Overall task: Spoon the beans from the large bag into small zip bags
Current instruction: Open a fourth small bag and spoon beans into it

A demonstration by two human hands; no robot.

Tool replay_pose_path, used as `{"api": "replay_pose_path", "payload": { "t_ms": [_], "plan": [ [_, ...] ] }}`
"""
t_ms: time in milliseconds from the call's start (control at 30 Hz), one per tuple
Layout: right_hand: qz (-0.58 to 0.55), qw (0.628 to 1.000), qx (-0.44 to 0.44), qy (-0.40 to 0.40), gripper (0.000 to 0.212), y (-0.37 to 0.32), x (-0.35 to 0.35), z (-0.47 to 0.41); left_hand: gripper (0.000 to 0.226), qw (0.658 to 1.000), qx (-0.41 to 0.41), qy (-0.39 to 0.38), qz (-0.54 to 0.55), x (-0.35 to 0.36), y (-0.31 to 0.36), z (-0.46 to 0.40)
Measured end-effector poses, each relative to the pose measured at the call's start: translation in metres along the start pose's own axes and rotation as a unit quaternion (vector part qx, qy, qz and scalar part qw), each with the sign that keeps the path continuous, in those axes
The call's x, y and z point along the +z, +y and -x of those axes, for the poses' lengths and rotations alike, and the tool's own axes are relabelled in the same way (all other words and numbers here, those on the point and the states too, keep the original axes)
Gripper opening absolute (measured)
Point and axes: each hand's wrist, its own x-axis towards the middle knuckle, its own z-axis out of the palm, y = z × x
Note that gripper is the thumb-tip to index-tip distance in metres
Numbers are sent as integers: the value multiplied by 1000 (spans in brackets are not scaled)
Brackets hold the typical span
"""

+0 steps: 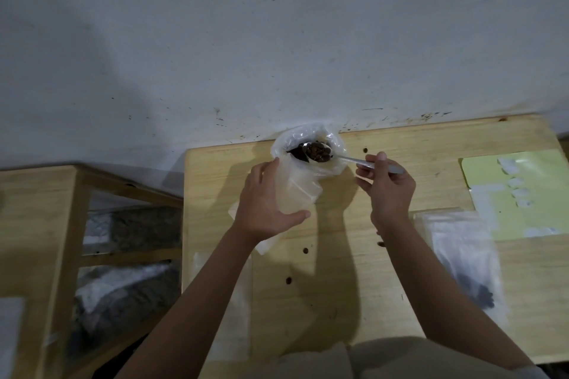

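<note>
Fingers of right hand: pinched shut on the handle of a spoon, thumb on top. Fingers of left hand: curled round the side of the large bag, thumb across its front, clamped on the plastic.

Nearest: a zip bag, flat on the table to the right of the right forearm, dark beans at its near end. Flat clear plastic lies under the left forearm; whether it is more zip bags cannot be told.

Middle: loose beans scattered on the table between the arms.

Further: large bag upright at the table's far edge, mouth open. Spoon bowl sits over the mouth, heaped with beans; more lie dark inside below it.

Far right: a yellow-green sheet with pale labels.

Handling note, as judgement: spoon is loaded, at the lifting stage. Keep the bowl level and lift it clear of the rim slowly, since the heap is full and spills already show. Hold the bag steady until the spoon is out. No zip bag is held open; one needs opening before tipping.
</note>
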Motion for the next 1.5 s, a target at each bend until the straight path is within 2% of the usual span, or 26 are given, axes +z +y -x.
{"api": "replay_pose_path", "payload": {
  "t_ms": [167,333,500,567,767,933,1067,1233,1500],
  "plan": [
    [41,994,-70,-79,23,-17,-13,15,112,998,-3,59,-34,1,-1,3],
    [115,965,-153,-179,15,-26,-18,28,110,997,7,67,-30,3,2,2],
    [90,975,-165,-116,14,-28,-14,22,107,997,1,71,-16,7,-1,4],
    [115,975,-169,-92,12,-21,-10,15,108,998,0,63,-15,7,-3,4],
    [171,968,-160,-90,14,14,8,2,117,1000,2,0,14,6,-5,-1],
    [115,990,-60,-49,15,28,24,-2,117,999,-4,-29,44,6,-7,-6],
    [115,992,-21,-47,22,33,25,-4,116,998,7,-24,64,5,-6,-7],
    [45,997,67,0,24,30,26,-7,115,998,16,-21,63,3,-5,-5],
    [1,998,58,-8,25,13,11,-5,116,1000,10,2,24,-2,-6,2]
  ]
}}
